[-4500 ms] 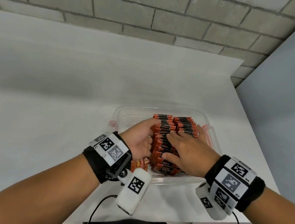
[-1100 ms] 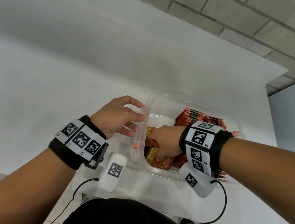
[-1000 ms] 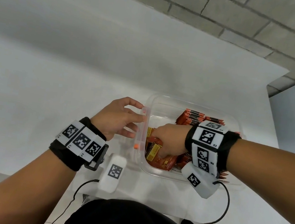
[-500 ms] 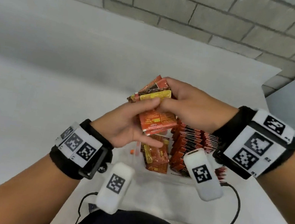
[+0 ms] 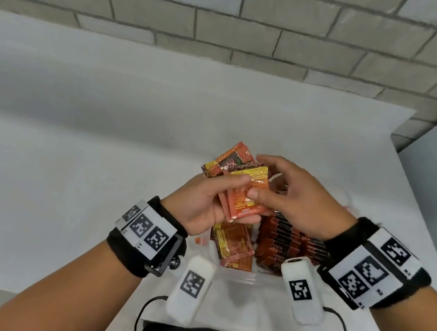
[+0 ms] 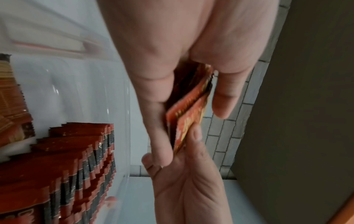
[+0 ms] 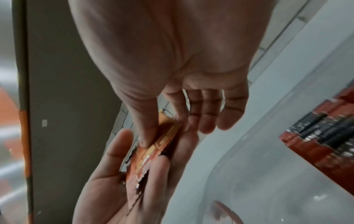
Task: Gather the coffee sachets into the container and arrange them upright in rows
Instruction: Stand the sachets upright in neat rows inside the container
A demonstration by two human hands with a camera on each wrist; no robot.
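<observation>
- Right now both hands are raised over the clear plastic container [image 5: 247, 278], sharing a small fanned bunch of orange coffee sachets [image 5: 246, 199].
- The left hand [image 5: 199, 205] has its thumb on the front of the bunch and its fingers curled behind, so the sachets are clamped flat.
- The right hand [image 5: 295, 198] pinches the same bunch from the other side, thumb on the top packet, the outer fingers loosely spread and holding nothing else.
- Below them, in the container, dark red sachets stand on edge in packed rows [image 5: 284, 245] on the right, while a few loose sachets [image 5: 233, 244] lie tumbled on the left.
- The container sits at the near edge of the white table [image 5: 66, 168].
- These packets look thin, light and glossy, so I would guess they slide over one another easily; the fan already looks uneven.
- Best hold, to my eye, is across the flat faces near the middle, squaring the edges before lowering them.
- Pinching by a crimped end would probably let the others splay or drop.
- The standing rows look apt to topple if nudged.
</observation>
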